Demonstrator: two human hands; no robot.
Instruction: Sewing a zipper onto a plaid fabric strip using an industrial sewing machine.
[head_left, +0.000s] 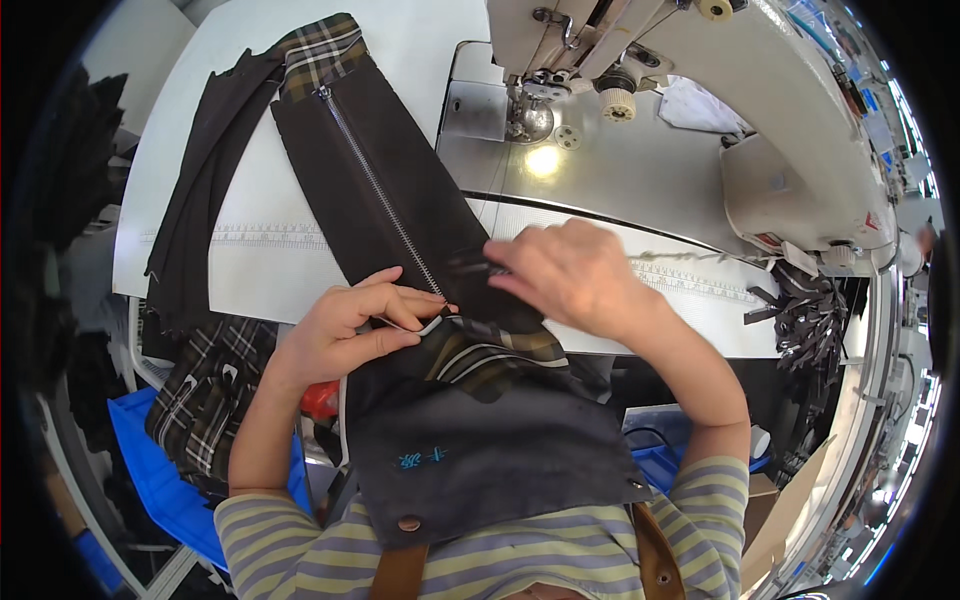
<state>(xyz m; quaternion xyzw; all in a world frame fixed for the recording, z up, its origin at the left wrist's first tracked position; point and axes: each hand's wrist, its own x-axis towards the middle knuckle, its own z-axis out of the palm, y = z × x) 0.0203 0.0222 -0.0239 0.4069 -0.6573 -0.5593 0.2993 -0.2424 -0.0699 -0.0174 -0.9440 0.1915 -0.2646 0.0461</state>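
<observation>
Your left hand (345, 325) pinches zippered dark fabric (410, 190) beside a sewing machine (790, 110); your right hand (570, 275) holds a blurred dark object (470, 263).

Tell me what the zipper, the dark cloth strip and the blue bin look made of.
Zipper: likely metal, silvery with glinting teeth.
Dark cloth strip: woven fabric, probably, as it looks matte and limp; fibre unclear.
Blue bin: apparently plastic, given its smooth, evenly coloured wall.

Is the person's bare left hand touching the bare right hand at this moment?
Apart: the head view shows a long dark fabric strip in the gap between left hand and right hand.
</observation>
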